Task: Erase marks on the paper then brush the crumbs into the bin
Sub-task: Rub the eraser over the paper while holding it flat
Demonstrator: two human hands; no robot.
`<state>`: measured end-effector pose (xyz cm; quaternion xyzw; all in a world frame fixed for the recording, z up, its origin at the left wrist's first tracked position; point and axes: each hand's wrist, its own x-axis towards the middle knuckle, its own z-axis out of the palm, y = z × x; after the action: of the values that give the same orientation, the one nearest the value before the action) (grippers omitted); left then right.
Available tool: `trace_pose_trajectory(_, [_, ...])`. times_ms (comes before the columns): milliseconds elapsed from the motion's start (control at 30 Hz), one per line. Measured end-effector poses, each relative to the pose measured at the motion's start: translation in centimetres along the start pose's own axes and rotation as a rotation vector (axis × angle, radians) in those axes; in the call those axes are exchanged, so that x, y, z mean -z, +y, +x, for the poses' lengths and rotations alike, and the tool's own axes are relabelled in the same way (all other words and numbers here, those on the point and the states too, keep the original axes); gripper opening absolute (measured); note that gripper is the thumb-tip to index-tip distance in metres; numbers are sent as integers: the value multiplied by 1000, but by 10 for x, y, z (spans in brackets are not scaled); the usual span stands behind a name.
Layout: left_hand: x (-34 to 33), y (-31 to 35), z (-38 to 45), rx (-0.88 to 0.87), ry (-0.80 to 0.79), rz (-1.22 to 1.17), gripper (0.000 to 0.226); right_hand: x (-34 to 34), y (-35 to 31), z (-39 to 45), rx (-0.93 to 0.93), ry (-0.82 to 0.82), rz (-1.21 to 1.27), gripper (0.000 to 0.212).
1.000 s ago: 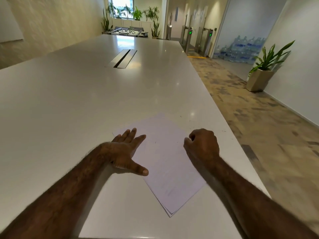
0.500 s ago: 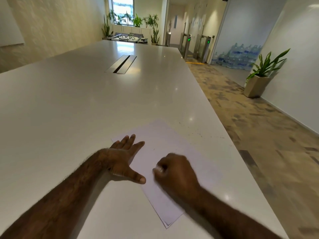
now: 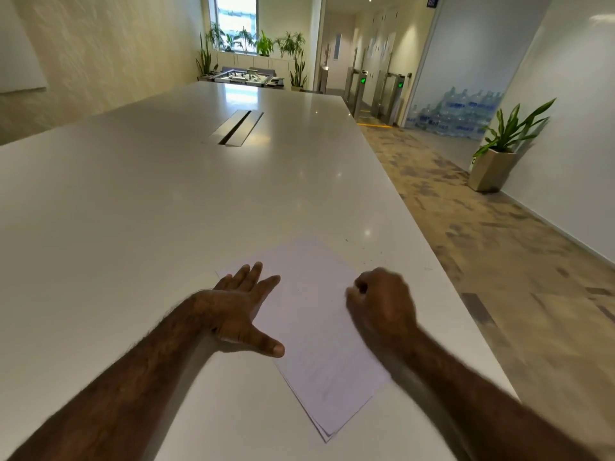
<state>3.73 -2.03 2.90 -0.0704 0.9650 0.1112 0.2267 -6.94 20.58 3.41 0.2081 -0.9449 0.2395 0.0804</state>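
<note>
On the white table [image 3: 166, 211], paper [image 3: 319, 327] under left hand [image 3: 238, 311] fingers spread flat, right hand [image 3: 382, 301] fisted on it, contents hidden

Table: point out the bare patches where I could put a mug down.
The table is bare from the paper up to the metal slot, and all along the left of the left hand. A narrow strip runs between the right hand and the right edge. It is crowded only at the paper, under both hands.
</note>
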Motion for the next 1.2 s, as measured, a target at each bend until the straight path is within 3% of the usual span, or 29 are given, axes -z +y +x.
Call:
trace_pose_trajectory(100, [1, 0, 1, 4, 6, -4, 145, -14, -14, -31, 177, -111, 27, 27])
trace_pose_trajectory(267, [-1, -2, 0, 3, 8, -12, 144, 5, 27, 48, -90, -7, -139, 21])
trace_pose_trajectory(333, [-2, -2, 1, -4, 18, -22, 146, 10, 17, 42, -139, -67, 164, 17])
trace_pose_trajectory(367, [0, -2, 2, -3, 27, -29, 148, 14, 3, 29, -154, -195, 424, 16])
trace_pose_trajectory(433, [2, -2, 1, 8, 24, -30, 148, 14, -27, -2, -276, -662, 937, 19])
trace_pose_trajectory(467, [1, -1, 0, 13, 15, -21, 146, 11, -35, -15, -327, -871, 1092, 21])
trace_pose_trajectory(500, [2, -1, -1, 17, 11, -14, 144, 6, -36, -17, -379, -949, 1175, 22])
trace_pose_trajectory(533, [1, -1, 0, 15, 15, -10, 143, -1, -30, -9, -454, -880, 1249, 23])
trace_pose_trajectory(633, [-1, -1, -1, 8, 32, -14, 143, -5, 1, 45, -628, -217, 1269, 33])
trace_pose_trajectory(700, [-1, 1, -1, 7, 30, -18, 143, 1, 12, 62, -620, -79, 1235, 36])
trace_pose_trajectory(733, [0, 1, -1, 10, 33, -21, 143, 3, 5, 55, -629, -148, 1275, 35])
trace_pose_trajectory(833, [1, -1, -1, 22, 32, -14, 143, -1, -38, 10, -505, -798, 1281, 24])
trace_pose_trajectory(900, [-1, -2, 0, 26, 29, -2, 142, -11, -54, -4, -440, -1034, 1171, 24])
trace_pose_trajectory(967, [-1, -1, 0, 17, 28, -1, 141, -21, -55, 10, -481, -968, 1288, 24])
trace_pose_trajectory(1033, [-2, -1, 0, 5, 44, -10, 144, -29, -44, 44, -611, -579, 1485, 25])
trace_pose_trajectory(1100, [-3, 0, -1, -5, 57, -20, 143, -26, -27, 73, -662, -135, 1418, 31])
trace_pose_trajectory(1133, [-3, 0, -1, -4, 62, -25, 141, -24, -21, 79, -665, -63, 1294, 31])
trace_pose_trajectory(1200, [-2, 0, -2, 0, 64, -28, 137, -22, -26, 69, -627, -165, 1285, 31])
